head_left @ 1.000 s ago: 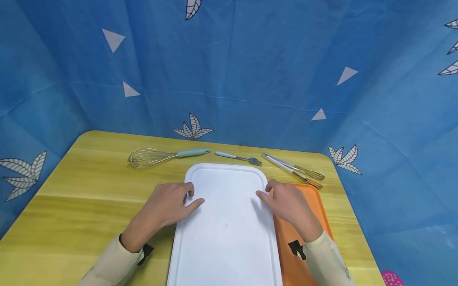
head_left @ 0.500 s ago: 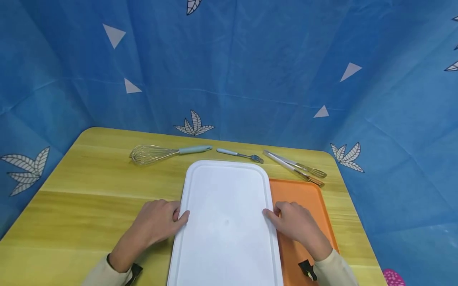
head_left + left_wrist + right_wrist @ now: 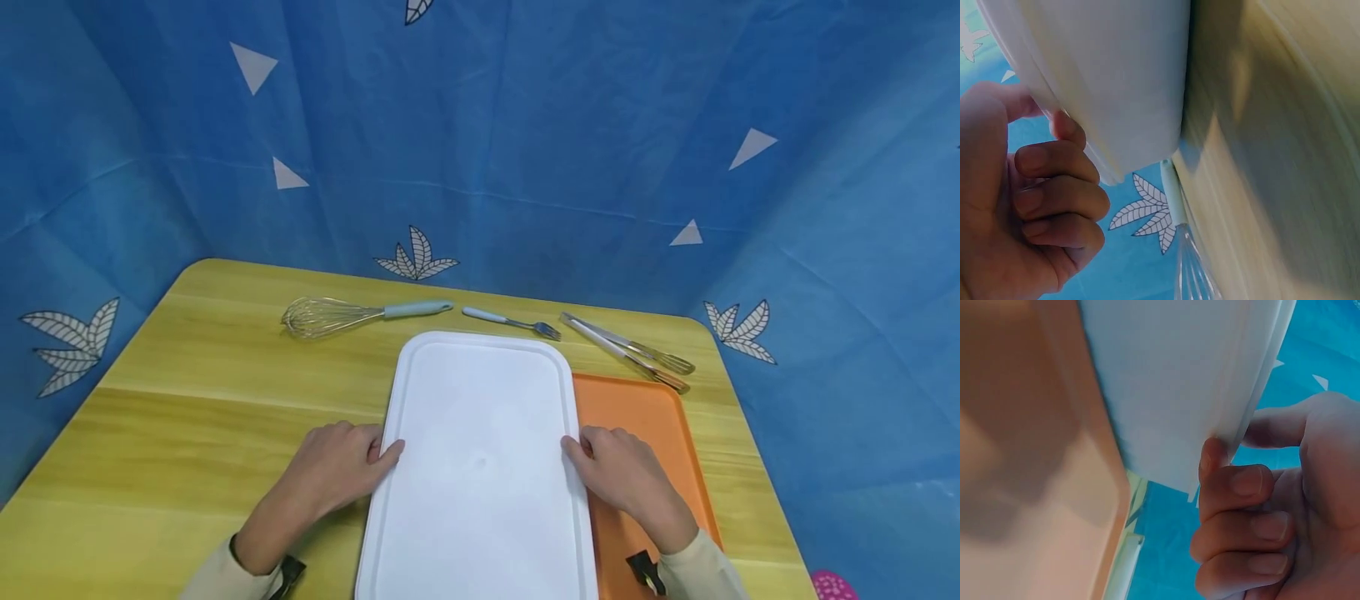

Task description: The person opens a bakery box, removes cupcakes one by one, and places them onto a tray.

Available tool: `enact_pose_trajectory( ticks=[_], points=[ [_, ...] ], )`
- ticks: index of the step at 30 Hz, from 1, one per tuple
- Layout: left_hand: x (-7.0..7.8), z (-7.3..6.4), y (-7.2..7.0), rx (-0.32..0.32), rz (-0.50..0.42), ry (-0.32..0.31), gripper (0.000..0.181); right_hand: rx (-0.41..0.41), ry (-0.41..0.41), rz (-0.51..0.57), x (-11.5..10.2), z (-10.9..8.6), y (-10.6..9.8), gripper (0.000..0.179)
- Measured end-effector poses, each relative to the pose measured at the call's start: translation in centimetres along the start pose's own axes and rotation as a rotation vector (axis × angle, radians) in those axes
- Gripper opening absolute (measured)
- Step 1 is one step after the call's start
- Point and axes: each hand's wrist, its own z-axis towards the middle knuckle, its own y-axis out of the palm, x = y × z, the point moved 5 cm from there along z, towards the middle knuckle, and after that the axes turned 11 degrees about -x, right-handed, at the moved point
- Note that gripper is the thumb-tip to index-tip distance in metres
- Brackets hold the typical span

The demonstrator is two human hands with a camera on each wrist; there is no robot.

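Observation:
A long white plastic lid [image 3: 483,500] with rounded corners lies flat on top of a white box, whose side wall [image 3: 1135,75] shows in the left wrist view. At the lid's left rim my left hand [image 3: 337,467] pinches the edge, thumb on top and forefinger tucked below; its other fingers are curled. My right hand [image 3: 630,479] grips the opposite rim in the same manner. The right wrist view shows that forefinger [image 3: 1213,456] under the rim, against the box wall [image 3: 1154,381].
An orange tray [image 3: 637,408] lies close along the box's right side, under my right forearm. Behind the box, a whisk [image 3: 416,309], a fork [image 3: 487,315] and tongs [image 3: 622,352] lie along the back of the yellow wooden table [image 3: 187,433]. A blue patterned curtain [image 3: 525,167] surrounds it.
Both hands have come down from over the lid and back toward me, and now pinch its side rims. The lid, tray and utensils keep their places; the head view has shifted slightly.

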Motion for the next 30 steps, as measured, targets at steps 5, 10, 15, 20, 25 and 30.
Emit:
enact_pose_trajectory(
  ticks=[5,10,15,20,25,30],
  points=[
    [0.1,0.0,0.1,-0.007,-0.013,-0.006,0.045,0.015,-0.006,0.010,-0.2,0.1,-0.1,0.045],
    [-0.2,-0.3,-0.2,-0.035,-0.062,-0.015,0.044,0.017,-0.020,0.032,-0.8,-0.2,-0.6,0.047],
    [-0.9,-1.0,-1.5,-0.001,-0.105,-0.023,0.043,0.023,-0.057,0.030,-2.4,-0.4,-1.6,0.047],
    [-2.4,-2.1,-2.9,0.052,-0.108,-0.029,0.045,0.031,-0.097,0.013,-4.8,0.2,-2.3,0.048],
    [-4.5,-3.5,-4.0,0.078,-0.099,-0.054,0.046,0.029,-0.140,-0.001,-7.6,1.1,-2.3,0.049],
    [-7.2,-5.3,-4.7,0.078,-0.088,-0.103,0.047,-0.018,-0.241,-0.015,-10.9,2.3,-1.9,0.052]
  ],
)
